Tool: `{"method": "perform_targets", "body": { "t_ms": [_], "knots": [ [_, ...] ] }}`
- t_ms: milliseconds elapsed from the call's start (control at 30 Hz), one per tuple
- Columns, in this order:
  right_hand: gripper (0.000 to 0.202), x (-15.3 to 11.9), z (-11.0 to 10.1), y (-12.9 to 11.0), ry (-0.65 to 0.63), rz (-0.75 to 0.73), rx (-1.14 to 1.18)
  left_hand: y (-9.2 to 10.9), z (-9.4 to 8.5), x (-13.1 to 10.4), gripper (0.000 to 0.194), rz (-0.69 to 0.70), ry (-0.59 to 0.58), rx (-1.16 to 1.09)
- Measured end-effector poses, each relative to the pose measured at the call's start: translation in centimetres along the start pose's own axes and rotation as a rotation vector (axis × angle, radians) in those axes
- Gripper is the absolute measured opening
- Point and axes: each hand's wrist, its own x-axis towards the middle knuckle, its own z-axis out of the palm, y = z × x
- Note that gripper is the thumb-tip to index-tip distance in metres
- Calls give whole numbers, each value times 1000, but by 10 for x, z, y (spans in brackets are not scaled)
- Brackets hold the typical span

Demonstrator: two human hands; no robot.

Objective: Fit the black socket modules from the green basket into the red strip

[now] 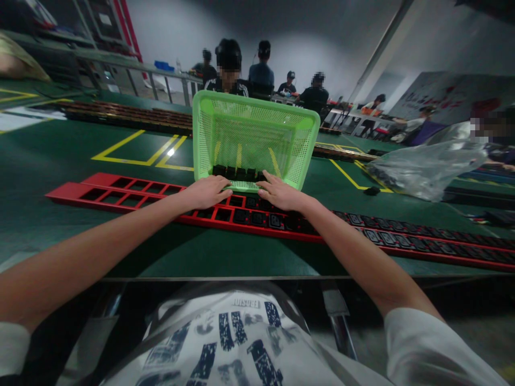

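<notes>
A green mesh basket (257, 102) stands tilted on the table, its open side facing me, with several black parts (240, 173) along its lower edge. My left hand (209, 191) is at the basket's lower left edge, fingers over the rim; what they hold, if anything, is hidden. At the lower right edge is my right hand (279, 192), its fingers apart and reaching over the rim. Beneath both hands lie two long red frames (72, 193). Their left openings are bare, while black sockets (275, 220) fill those from the middle to the right.
Clear plastic bags (426, 166) lie on the green table (132, 257) at the right, near a small black piece (372, 191). Long dark strips (132, 115) run behind the basket. Several people sit or stand farther back.
</notes>
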Motion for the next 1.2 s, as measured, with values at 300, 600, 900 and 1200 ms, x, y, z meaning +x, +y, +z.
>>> {"method": "perform_targets", "body": {
  "t_ms": [300, 600, 900, 1200],
  "knots": [
    [64, -1, -4, -12, -20, 75, -71, -1, -1, 0, 60, -7, -1, -5],
    [55, -5, -11, -26, 139, 70, -123, -2, 1, 0, 58, -5, 19, -36],
    [47, 0, -11, -20, -28, 24, -78, -3, 1, 1, 60, 19, 27, -42],
    [41, -1, -11, -23, -3, -51, -29, -4, 2, 0, 59, 25, 25, -41]
  ]
}}
